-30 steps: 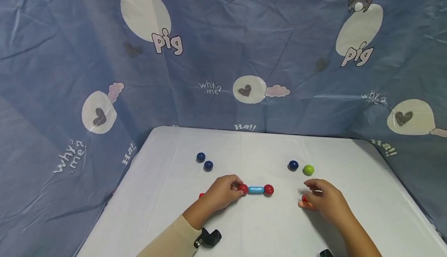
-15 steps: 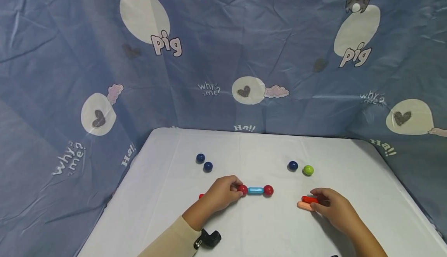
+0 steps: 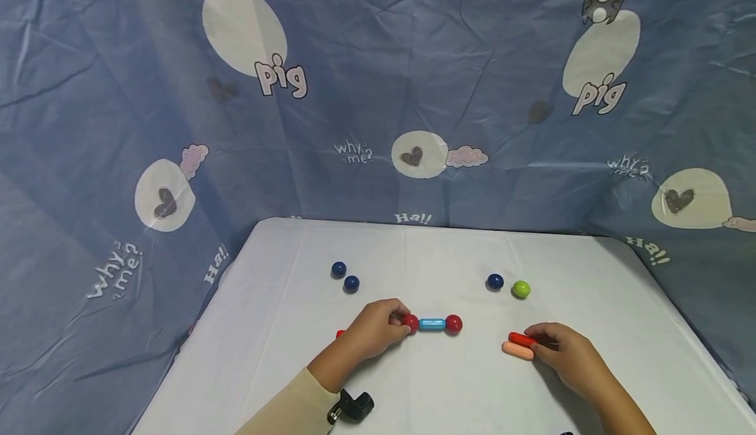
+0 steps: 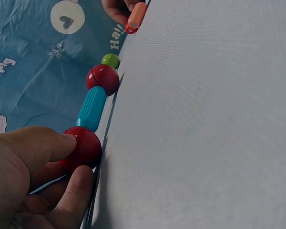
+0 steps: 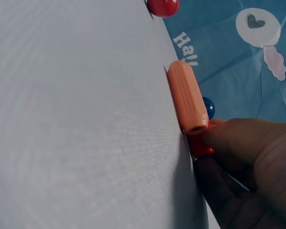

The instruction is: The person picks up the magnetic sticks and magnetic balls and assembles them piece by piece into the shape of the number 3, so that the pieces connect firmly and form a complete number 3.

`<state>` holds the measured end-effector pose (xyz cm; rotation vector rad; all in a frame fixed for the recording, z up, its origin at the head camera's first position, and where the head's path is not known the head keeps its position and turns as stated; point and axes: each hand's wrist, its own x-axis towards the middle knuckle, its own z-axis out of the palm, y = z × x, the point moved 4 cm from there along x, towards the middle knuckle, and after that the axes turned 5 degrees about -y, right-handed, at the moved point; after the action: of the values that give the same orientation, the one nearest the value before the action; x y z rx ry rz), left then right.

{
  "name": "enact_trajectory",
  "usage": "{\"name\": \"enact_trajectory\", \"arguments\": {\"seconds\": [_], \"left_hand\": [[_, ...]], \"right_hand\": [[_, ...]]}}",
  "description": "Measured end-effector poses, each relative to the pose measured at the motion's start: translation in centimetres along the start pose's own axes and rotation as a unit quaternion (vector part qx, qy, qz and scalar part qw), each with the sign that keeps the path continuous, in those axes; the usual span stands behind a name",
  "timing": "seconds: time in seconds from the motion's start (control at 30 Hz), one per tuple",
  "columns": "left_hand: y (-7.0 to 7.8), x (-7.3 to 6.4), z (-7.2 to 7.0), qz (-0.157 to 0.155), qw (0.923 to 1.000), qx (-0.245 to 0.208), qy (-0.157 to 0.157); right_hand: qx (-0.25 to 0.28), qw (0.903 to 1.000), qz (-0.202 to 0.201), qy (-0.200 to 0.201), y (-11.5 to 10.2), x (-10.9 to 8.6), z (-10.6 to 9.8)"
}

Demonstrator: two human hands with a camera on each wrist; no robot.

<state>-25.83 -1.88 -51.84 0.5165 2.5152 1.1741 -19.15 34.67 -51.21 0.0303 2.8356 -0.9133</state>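
My left hand pinches the near red ball between thumb and fingers. That ball sits on one end of a ribbed blue rod, and a second red ball is on the other end. The joined piece lies on the table. To the right, my right hand pinches the end of a red rod, partly covered by the fingers. An orange rod lies right alongside the red one, on its near side. A red piece shows only partly behind my left wrist.
Two dark blue balls lie at the back left of the white table. Another dark blue ball and a green ball lie at the back right. A patterned blue curtain hangs behind the table.
My right hand has drawn back slightly toward the right and now holds the red rod by its end, leaving both rods more visible. My left hand stays on the red ball.
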Motion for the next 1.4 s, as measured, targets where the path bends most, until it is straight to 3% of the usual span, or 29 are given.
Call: {"name": "enact_trajectory", "arguments": {"seconds": [0.5,0.77,1.07,1.33,1.4], "left_hand": [[-0.2,0.2,0.1,-0.002,1.0000,0.004,0.003],[-0.2,0.1,0.2,-0.006,1.0000,0.005,0.003],[-0.2,0.2,0.1,0.001,1.0000,0.007,0.004],[-0.2,0.2,0.1,0.006,1.0000,0.005,0.002],[-0.1,0.2,0.1,0.010,0.9999,0.004,0.003]], "right_hand": [[-0.023,0.9995,0.023,-0.001,0.2,0.4,0.0],[-0.016,0.9990,0.034,0.025,-0.6,0.6,-0.1],[0.019,0.9997,-0.004,0.018,-3.0,1.6,0.9],[0.107,0.9942,0.013,-0.005,-5.6,3.6,2.0],[0.109,0.9940,0.009,-0.002,-6.2,4.1,2.1]]}}
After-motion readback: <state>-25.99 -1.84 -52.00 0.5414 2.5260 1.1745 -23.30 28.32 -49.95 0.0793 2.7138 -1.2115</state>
